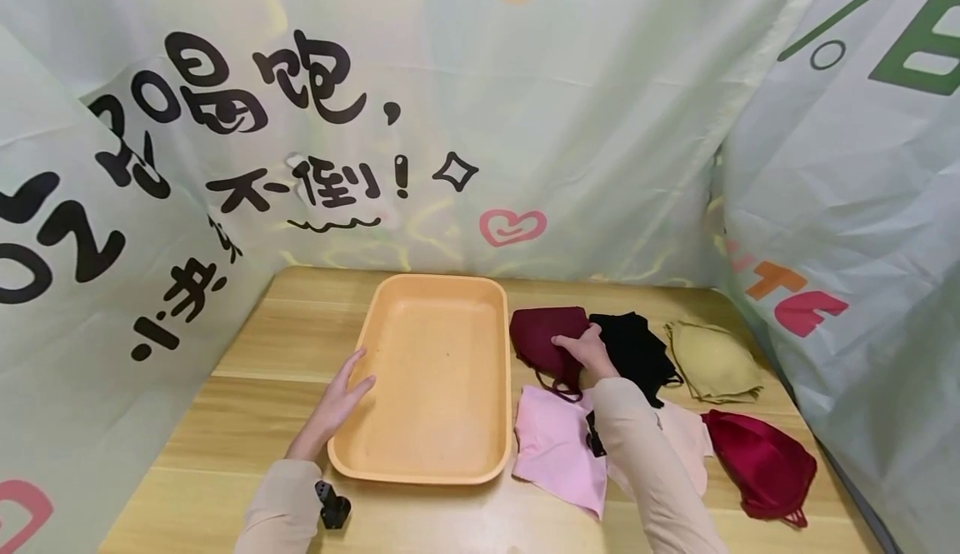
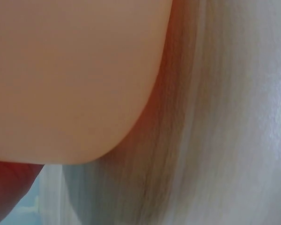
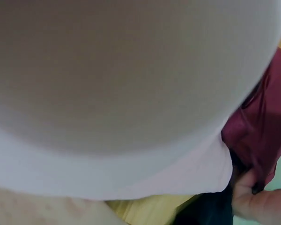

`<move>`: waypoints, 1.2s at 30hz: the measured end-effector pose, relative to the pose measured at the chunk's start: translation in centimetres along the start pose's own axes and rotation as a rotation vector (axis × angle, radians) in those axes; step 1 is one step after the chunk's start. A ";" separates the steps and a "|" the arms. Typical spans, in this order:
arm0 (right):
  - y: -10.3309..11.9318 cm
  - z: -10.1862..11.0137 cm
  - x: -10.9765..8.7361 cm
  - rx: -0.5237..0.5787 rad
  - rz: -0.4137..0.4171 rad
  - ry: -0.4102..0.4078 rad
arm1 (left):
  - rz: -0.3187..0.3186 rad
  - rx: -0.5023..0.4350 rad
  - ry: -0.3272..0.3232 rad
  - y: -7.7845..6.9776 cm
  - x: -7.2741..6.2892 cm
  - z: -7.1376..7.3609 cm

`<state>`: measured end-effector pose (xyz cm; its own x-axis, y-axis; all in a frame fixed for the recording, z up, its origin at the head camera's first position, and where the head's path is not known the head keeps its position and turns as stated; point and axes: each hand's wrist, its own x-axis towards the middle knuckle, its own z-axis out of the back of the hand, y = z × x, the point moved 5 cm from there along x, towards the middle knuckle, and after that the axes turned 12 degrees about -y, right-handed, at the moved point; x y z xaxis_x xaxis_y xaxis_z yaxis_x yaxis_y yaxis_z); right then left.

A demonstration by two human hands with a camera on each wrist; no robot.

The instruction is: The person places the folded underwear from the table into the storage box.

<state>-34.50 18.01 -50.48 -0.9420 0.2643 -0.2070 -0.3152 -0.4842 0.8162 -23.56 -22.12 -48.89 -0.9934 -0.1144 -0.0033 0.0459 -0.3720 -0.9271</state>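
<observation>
In the head view, my left hand [image 1: 333, 408] touches the left rim of an orange plastic tray [image 1: 438, 379], thumb over the rim. The left wrist view shows the tray's outer wall [image 2: 75, 79] and a dark, blurred part of the hand [image 2: 9, 187]. My right hand [image 1: 588, 354] pinches the right edge of a folded maroon bra [image 1: 547, 337], whose thin straps hang toward the front. In the right wrist view, a digit [image 3: 260, 201] lies against the bra's edge [image 3: 271, 108]; a pale sleeve covers much of that picture.
Right of the maroon bra lie a black folded garment [image 1: 633, 350] and a yellow-beige one [image 1: 712, 362]. Nearer are a pink piece [image 1: 558, 454], a pale pink piece [image 1: 686, 446] and a crimson satin bra [image 1: 765, 462]. A small black object [image 1: 333, 508] sits by the left sleeve. Printed curtains surround the wooden table [image 1: 247, 429].
</observation>
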 end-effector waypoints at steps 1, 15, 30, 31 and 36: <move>-0.2 0.1 0.0 0.035 -0.024 0.007 | 0.004 0.001 0.002 -0.5 -0.2 0.0; 0.1 0.5 -0.6 0.507 -0.217 0.100 | -0.033 0.003 -0.018 2.4 1.0 -0.3; 1.9 1.7 -2.5 0.847 -0.217 0.005 | -0.015 0.008 -0.020 2.6 1.1 -0.1; 2.1 1.8 -2.6 0.855 -0.209 0.001 | -0.015 0.010 -0.021 2.6 1.1 -0.1; 2.7 2.4 -3.0 0.866 -0.183 -0.011 | -0.023 0.021 -0.028 2.7 1.1 -0.2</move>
<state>-32.28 17.92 -46.43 -0.8826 0.2859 -0.3731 -0.2587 0.3672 0.8934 -24.59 -23.06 -51.45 -0.9909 -0.1318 0.0285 0.0260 -0.3942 -0.9186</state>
